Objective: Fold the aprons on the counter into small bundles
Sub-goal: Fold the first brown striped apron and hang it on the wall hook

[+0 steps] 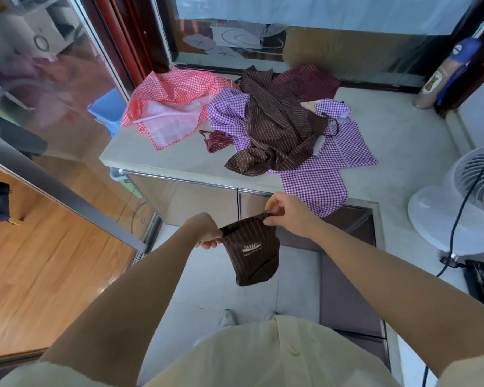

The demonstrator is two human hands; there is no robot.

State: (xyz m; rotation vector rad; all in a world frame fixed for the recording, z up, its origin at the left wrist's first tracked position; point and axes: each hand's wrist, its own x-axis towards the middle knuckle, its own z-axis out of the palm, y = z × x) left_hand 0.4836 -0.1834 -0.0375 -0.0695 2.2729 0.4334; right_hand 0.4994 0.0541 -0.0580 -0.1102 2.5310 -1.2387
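A small folded brown striped apron [254, 254] with a pale logo hangs in the air in front of the counter [151, 157]. My left hand [207, 231] pinches its upper left corner and my right hand [287, 212] pinches its upper right corner. On the counter lie several loose aprons: a red checked apron [171, 99] at the left, a brown striped apron [277, 129] in the middle, a purple checked apron [333, 163] under it and hanging over the front edge, and a maroon apron [305, 79] at the back.
A white fan [464, 208] with a dark cable stands on the counter's right side. A bottle [436, 82] stands in the back right corner. A glass sliding door [53, 121] is at the left, cabinet doors [201, 199] below the counter, tiled floor underfoot.
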